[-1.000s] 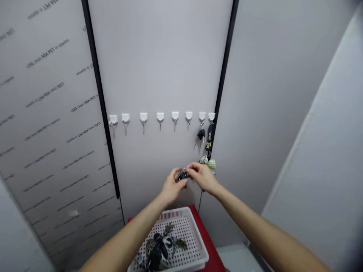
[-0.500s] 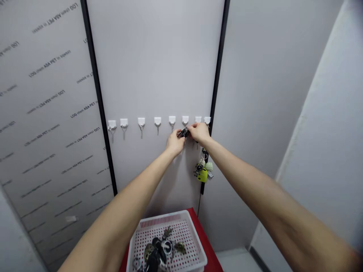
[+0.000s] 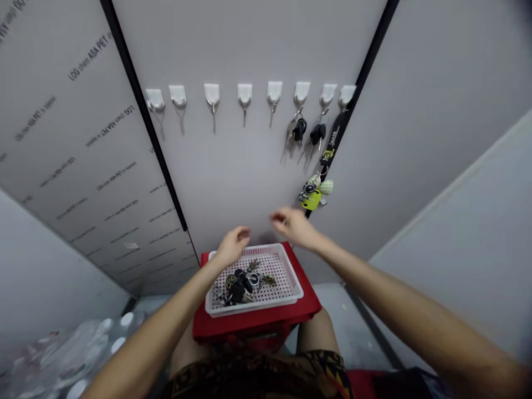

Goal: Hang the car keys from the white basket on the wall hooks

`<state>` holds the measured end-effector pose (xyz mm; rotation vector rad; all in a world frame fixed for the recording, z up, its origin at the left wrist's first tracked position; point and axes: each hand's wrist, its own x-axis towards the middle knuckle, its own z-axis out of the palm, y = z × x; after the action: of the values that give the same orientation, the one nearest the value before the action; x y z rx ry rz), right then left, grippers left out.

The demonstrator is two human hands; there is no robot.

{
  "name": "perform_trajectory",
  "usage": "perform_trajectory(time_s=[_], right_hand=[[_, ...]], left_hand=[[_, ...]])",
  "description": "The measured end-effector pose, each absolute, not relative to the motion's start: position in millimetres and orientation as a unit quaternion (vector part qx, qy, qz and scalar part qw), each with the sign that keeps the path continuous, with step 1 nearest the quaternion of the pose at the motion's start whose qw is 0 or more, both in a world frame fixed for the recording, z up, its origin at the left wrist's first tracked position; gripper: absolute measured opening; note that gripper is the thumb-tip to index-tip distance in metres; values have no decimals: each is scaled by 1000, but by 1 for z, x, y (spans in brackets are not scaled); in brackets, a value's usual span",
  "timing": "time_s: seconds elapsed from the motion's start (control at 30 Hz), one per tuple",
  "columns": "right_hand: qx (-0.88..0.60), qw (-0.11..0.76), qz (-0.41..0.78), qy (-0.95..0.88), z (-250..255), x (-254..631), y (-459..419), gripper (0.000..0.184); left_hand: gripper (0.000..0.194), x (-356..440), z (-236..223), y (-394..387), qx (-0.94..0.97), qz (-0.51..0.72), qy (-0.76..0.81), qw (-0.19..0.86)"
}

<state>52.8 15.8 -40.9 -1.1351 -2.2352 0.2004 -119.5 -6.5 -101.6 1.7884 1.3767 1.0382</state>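
My left hand (image 3: 235, 245) hovers over the back left of a white basket (image 3: 293, 280), its fingers loosely curled and apart with nothing in them. Slightly higher and to the right, my right hand (image 3: 293, 226) hangs in front of the wall, blurred, fingers loosely bent and holding nothing visible. In the basket lies a heap of keys (image 3: 238, 291) with black heads, along with metal keyrings and a bronze-coloured charm (image 3: 269, 280). On the wall, one bunch of black-headed keys (image 3: 299, 130) hangs from a white hook (image 3: 302, 93); a second bunch (image 3: 318, 134) hangs just right of it.
Several white hooks (image 3: 211, 95) line the wall. A black strap (image 3: 332, 138) with a yellow-green charm (image 3: 311, 199) hangs at the far right hook. The basket rests on a red stool (image 3: 307, 310). Plastic bottles (image 3: 127, 320) stand at lower left.
The keys my hands held now hang on the hook third from the right. Both hands have let go and dropped toward the basket. The view has tilted down.
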Motion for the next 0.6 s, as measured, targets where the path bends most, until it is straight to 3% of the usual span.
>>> perform_trajectory(time_s=[0.1,0.3,0.43,0.6], right_hand=[[-434,152,154,-875,-104,41,-7,21],[-414,85,173,-890,-145,24,-26,23],[-430,107,164,-881,-150,22,-28,14],[-481,225,297,-794,-147,28,-19,7]], left_hand=[[23,-132,-149,-26,697,314,561,316],[25,-138,-163,-36,737,252,565,273],[23,-138,-163,-36,757,226,556,259],[22,-138,-165,-36,767,210,549,257]])
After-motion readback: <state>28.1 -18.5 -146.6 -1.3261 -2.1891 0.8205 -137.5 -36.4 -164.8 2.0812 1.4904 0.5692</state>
